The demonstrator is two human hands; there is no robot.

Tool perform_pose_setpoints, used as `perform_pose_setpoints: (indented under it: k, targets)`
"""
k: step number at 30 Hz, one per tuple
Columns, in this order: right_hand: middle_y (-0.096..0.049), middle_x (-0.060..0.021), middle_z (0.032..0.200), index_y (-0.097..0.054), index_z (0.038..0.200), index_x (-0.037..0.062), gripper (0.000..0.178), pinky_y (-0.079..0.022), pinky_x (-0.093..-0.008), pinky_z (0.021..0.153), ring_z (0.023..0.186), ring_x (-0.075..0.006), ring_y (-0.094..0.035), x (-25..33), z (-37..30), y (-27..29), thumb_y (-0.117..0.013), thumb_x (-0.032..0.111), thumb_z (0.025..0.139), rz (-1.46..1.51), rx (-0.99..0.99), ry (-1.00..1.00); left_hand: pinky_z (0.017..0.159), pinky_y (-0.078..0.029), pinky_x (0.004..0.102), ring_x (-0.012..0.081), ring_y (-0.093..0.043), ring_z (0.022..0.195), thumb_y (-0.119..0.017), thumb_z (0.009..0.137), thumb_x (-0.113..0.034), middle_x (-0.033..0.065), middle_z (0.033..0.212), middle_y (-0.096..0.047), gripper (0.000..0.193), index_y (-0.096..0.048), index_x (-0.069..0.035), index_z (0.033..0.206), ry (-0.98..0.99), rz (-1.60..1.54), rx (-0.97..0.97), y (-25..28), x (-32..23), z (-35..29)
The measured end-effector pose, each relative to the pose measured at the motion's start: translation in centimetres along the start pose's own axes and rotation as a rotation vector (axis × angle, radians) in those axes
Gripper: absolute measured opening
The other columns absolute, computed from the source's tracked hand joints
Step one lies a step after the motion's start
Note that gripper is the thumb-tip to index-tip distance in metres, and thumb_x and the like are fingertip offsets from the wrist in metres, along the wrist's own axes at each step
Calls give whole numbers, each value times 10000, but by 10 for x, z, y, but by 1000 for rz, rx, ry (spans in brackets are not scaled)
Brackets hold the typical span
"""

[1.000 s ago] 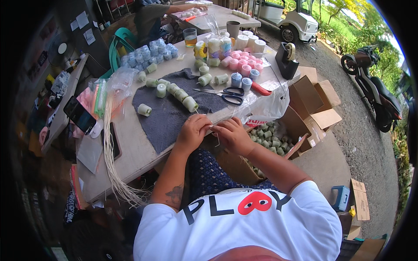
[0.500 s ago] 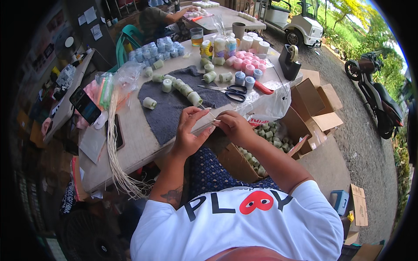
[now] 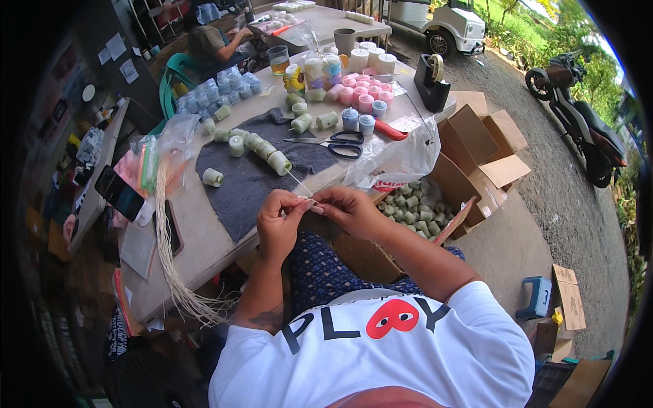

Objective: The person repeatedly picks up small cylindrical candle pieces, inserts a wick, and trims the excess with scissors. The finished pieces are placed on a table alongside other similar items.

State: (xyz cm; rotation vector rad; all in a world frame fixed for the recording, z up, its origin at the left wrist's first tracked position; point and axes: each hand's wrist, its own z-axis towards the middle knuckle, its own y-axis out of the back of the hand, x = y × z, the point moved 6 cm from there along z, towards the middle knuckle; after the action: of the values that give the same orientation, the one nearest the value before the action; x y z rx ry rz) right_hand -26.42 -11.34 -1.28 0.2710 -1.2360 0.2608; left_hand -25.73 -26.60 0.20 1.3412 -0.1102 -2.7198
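My left hand (image 3: 277, 212) and my right hand (image 3: 348, 209) meet just off the table's front edge, fingertips pinched together. Between them they hold the end of a thin white wick (image 3: 294, 178). It runs taut to a row of pale green candles (image 3: 277, 162) lying end to end on a dark grey cloth (image 3: 238, 187). More green candles lie loose around the row, one (image 3: 213, 177) near the cloth's left side. Scissors with dark handles (image 3: 345, 151) rest at the cloth's right edge. My fingers partly hide the wick's end.
Pink candles (image 3: 364, 87), blue candles (image 3: 221, 88) and white candles (image 3: 386, 64) stand farther back, near a tape dispenser (image 3: 432, 81). A bundle of white wicks (image 3: 166, 251) hangs over the left edge. An open carton (image 3: 452, 217) of green candles sits right of my lap. Another person (image 3: 216, 44) sits beyond.
My hands have drawn closer together and slightly lower, and more wick shows between them and the row. The whole view has shifted a little; the candles look unmoved on the cloth.
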Motion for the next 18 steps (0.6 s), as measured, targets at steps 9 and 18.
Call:
perform_pose_setpoints:
  k: [9,18]
  targets:
    - [-615,-88,837,-677,951,57,136,-458,-341,737,825,-254,-575,21,1,26,-679,88,819,-333,-149,308,697,-429,210,75,-521,768,-659,849,-12,31,875,-564,108,-553,-32,844,19,112,125,-20,-8,10]
    - [-618,-92,920,-650,920,29,96,-449,-345,811,919,-261,-566,41,22,53,-645,42,824,-316,-296,264,810,-485,264,145,-586,950,-574,910,-35,79,1116,-558,281,-544,-5,1187,214,-262,316,-58,26,28]
